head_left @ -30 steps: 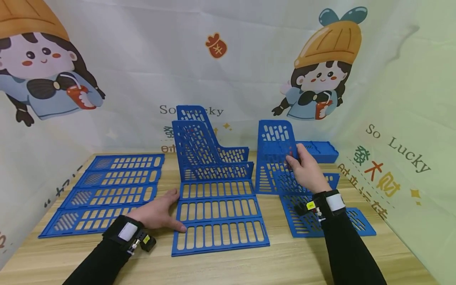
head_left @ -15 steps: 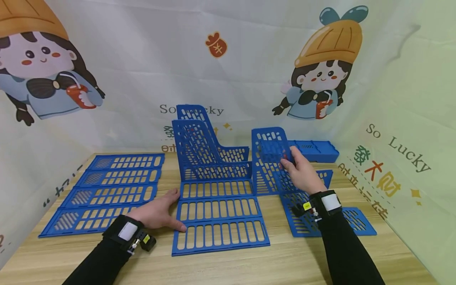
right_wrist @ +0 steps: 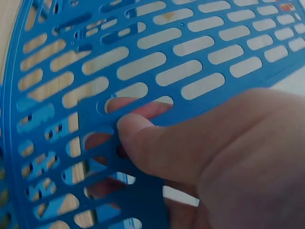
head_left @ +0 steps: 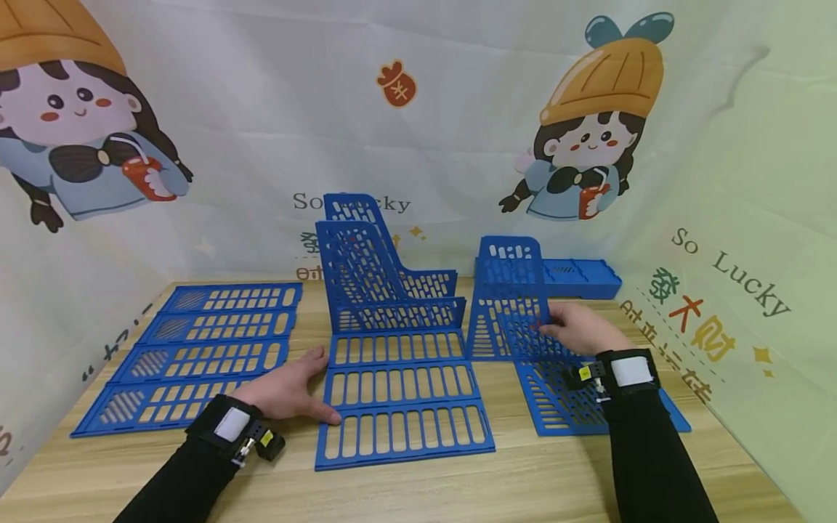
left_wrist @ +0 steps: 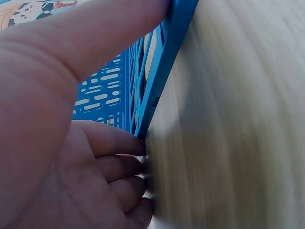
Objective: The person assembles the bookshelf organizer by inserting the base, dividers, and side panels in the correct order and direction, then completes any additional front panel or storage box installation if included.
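My right hand (head_left: 582,327) pinches the edge of a blue perforated side panel (head_left: 487,290), of a magazine-file shape, which stands upright right of the middle. In the right wrist view the thumb (right_wrist: 138,138) lies on its near face, and fingers show through the slots behind. My left hand (head_left: 288,388) rests spread at the left edge of the joined blue slotted panels (head_left: 402,405), thumb at the near one and fingertips farther back. Two matching side panels (head_left: 346,226) stand upright at the far end of these slotted panels.
Several flat blue panels (head_left: 163,359) lie in a row on the left of the wooden table (head_left: 392,494). Under the right forearm lie more perforated panels (head_left: 539,407). At the back right, blue pieces (head_left: 582,290) form a stack before the printed cloth wall (head_left: 445,109).
The right hand's grip is lower on the side panel. The panel first shifted left and down, then back right, with its top lower than at first. My left hand has stayed put.
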`<action>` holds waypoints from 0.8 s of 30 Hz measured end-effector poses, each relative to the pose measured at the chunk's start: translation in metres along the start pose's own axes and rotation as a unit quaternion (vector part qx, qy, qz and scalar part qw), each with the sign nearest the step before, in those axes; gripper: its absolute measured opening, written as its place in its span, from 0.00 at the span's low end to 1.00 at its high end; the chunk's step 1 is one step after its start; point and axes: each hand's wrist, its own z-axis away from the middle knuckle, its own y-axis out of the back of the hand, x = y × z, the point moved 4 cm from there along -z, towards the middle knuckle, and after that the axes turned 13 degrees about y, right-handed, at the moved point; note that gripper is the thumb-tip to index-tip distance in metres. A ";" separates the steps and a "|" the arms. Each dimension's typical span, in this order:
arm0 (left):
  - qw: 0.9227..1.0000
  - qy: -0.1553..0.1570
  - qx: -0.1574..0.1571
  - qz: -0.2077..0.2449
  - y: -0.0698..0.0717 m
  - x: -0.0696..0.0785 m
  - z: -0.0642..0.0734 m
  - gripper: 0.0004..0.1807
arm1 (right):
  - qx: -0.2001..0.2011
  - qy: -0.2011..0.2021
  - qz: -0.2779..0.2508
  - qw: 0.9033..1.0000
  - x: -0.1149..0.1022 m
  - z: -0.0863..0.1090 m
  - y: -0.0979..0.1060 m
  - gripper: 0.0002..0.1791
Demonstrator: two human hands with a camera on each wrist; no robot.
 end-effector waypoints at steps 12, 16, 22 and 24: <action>1.000 -0.004 0.008 0.002 0.004 0.000 0.000 0.71 | 0.016 0.046 -0.012 0.999 -0.014 -0.013 -0.014 0.11; 1.000 -0.007 0.006 0.004 0.004 0.001 0.000 0.70 | 0.030 0.079 -0.002 0.996 -0.033 -0.025 -0.030 0.10; 1.000 -0.006 0.011 -0.004 0.008 0.000 0.002 0.70 | 0.060 0.111 0.008 0.992 -0.061 -0.040 -0.051 0.12; 1.000 -0.004 0.012 -0.005 0.009 -0.001 0.002 0.70 | 0.071 0.122 0.007 0.990 -0.068 -0.043 -0.056 0.11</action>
